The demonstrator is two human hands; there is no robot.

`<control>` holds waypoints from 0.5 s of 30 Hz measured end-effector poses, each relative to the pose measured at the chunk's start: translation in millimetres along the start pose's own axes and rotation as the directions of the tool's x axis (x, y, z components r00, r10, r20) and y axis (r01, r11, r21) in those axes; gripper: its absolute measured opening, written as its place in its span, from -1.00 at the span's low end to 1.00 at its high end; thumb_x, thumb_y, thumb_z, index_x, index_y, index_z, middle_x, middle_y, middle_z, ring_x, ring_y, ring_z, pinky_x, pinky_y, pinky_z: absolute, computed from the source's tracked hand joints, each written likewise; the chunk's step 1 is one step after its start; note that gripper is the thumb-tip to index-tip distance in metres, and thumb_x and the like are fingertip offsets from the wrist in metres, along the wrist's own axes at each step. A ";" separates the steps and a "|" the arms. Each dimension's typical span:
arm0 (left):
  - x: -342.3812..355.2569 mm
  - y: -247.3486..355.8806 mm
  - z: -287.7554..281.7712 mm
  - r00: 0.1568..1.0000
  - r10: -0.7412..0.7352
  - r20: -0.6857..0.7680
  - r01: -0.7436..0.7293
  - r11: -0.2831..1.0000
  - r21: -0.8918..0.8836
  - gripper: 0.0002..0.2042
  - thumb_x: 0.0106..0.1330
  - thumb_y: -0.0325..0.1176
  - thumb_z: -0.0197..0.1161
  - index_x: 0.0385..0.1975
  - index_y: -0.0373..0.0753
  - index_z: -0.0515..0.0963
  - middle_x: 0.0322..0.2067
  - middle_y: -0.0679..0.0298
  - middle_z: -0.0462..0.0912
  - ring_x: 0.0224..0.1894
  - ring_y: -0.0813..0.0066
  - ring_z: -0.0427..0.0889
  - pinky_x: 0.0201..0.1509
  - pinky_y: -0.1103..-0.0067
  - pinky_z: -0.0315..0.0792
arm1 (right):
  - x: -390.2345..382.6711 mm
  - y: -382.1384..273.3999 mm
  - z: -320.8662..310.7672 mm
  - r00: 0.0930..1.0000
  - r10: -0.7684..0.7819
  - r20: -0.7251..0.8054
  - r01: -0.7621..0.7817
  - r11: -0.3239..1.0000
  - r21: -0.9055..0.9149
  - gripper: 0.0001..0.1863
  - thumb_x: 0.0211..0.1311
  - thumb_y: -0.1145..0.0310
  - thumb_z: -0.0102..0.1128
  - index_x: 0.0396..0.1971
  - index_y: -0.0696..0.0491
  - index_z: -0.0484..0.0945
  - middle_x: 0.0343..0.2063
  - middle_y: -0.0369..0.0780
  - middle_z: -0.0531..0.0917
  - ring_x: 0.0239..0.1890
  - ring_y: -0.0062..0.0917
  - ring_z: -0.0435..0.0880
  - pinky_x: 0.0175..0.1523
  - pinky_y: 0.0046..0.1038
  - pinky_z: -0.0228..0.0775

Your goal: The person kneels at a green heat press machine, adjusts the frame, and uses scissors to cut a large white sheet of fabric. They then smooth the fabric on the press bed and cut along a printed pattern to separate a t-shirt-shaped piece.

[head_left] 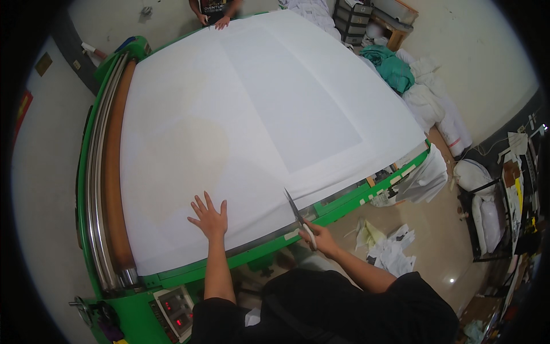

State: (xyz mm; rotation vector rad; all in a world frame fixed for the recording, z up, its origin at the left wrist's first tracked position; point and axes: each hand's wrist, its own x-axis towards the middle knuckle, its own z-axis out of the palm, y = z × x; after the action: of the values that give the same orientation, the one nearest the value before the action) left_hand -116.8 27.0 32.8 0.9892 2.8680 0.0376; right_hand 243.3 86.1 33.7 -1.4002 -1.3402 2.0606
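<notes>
Scissors [295,213] are held by the right hand [325,241] over white cloth [183,172] spread across the green-framed table [338,213], left hand [212,221] splayed wide; the cloth could be nicked if its creases are snagged.

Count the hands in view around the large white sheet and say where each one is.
4: the person's left hand spread on the white sheet, their right hand gripping scissors, and a co-worker's two hands side by side at the far edge. None seems hidden.
</notes>
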 end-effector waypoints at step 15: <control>-2.3 -7.7 -0.1 1.000 0.009 -0.018 -0.009 1.000 -0.008 -0.17 0.46 0.36 -0.11 0.60 0.01 -0.01 0.61 0.09 -0.11 0.64 0.02 -0.17 0.51 -0.29 -0.26 | 49.7 -44.8 20.5 1.000 -0.018 -0.009 0.018 0.999 -0.039 -0.13 0.24 -0.03 0.50 0.44 0.07 0.36 -0.48 -0.39 0.50 -0.55 -0.73 0.41 -0.53 -0.58 0.26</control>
State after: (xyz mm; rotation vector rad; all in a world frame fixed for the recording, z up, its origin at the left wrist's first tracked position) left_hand -119.8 19.5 32.7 1.0053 2.8777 0.0587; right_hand 191.9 132.3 44.6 -1.4072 -1.3917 2.0243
